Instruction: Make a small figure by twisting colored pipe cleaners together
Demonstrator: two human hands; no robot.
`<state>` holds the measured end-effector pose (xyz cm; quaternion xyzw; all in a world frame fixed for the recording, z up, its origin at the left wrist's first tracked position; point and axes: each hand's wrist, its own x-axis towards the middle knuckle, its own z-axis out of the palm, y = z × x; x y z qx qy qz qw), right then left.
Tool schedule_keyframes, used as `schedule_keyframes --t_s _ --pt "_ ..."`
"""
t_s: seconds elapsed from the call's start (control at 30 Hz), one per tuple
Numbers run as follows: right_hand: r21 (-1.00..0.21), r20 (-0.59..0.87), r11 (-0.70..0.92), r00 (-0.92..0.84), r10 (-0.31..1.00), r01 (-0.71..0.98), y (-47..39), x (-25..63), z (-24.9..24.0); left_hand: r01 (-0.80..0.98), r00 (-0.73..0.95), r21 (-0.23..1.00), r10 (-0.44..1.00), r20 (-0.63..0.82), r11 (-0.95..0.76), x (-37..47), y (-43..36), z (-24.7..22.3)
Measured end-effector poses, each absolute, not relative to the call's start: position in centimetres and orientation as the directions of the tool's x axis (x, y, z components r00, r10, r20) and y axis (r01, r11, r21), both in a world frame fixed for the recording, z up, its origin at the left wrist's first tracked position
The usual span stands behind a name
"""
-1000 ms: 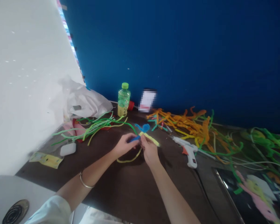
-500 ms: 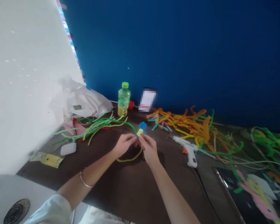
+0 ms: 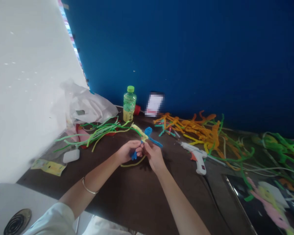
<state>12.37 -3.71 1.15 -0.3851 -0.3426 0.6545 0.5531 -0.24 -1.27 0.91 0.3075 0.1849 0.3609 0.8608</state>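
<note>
Both hands close together, fingertips clamped on one blue-and-yellow fuzzy piece [image 3: 148, 131], held up mid-worktop [image 3: 127, 199]. Left hand [image 3: 127, 152] has the lower part, a blue end poking out under its fingers. Right hand [image 3: 155, 157] pinches near the crossing, where the yellow strand [image 3: 137, 128] meets the blue. Yellow free end points up and left; a blue arm sticks out right.

Step looks like binding yellow round blue, my read. To do it well: lock the blue with the left, pinch right at the crossing, lay turns snug and side by side, keep tension even so the core doesn't twist. Don't crush the pile. Watch for snags: green stems [image 3: 100, 132] run right up behind the work. Glue gun [image 3: 198, 156] is off to the right, nozzle toward the work; mind the tip, heat unknown.

Hard to see: fingers cover the joint, so can't count turns or tell which strand the right pinch bears on. Yellow-green loop [image 3: 132, 165] below vanishes behind the hands; can't tell if it's attached. Phone screen [image 3: 154, 105] pixelated. Pink piece [image 3: 269, 209] blurry, cut off lower right.
</note>
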Motion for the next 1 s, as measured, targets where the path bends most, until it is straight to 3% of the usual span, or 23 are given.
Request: schedule_keyframes --t_s 0.17,0.3,0.43,0.53,0.63,0.7,0.83,1.0 --pt "-0.820 -0.175 -0.247 -0.184 0.967 -0.516 -3.9 12.7 1.0 -0.447 0.814 0.539 0.575 -0.086 0.714 -0.7 -1.5 1.0" --pt "-0.814 -0.202 -0.248 -0.143 0.969 -0.525 -3.9 12.9 1.0 -0.415 0.797 0.612 0.593 -0.112 0.673 -0.4 -1.6 0.9" --pt "-0.849 -0.184 -0.178 -0.037 0.982 -0.497 -3.6 12.7 1.0 -0.399 0.574 0.827 0.812 -0.111 0.395 0.4 -1.7 0.7" --pt "-0.895 -0.164 -0.080 0.157 0.974 -0.440 -3.3 12.6 0.4 -0.221 0.328 0.973 0.945 0.011 0.065 0.7 -1.9 0.5" --pt "-0.948 -0.114 -0.020 0.278 0.954 -0.318 -3.0 12.7 -0.5 0.087 0.185 0.971 0.962 0.203 -0.221 0.6 -2.1 0.4" --pt "-0.968 -0.061 0.007 0.265 0.962 -0.250 -2.9 12.8 -1.0 0.224 0.177 0.923 0.944 0.278 -0.313 0.4 -2.2 0.4" --pt "-0.976 0.018 0.061 0.202 0.979 -0.208 -2.9 13.1 -1.2 0.230 0.228 0.918 0.935 0.271 -0.323 0.1 -2.0 0.7" --pt "-0.980 0.037 0.074 0.196 0.980 -0.187 -3.1 13.2 -0.9 -0.027 0.322 0.992 0.939 0.123 -0.120 0.2 -1.6 0.7"
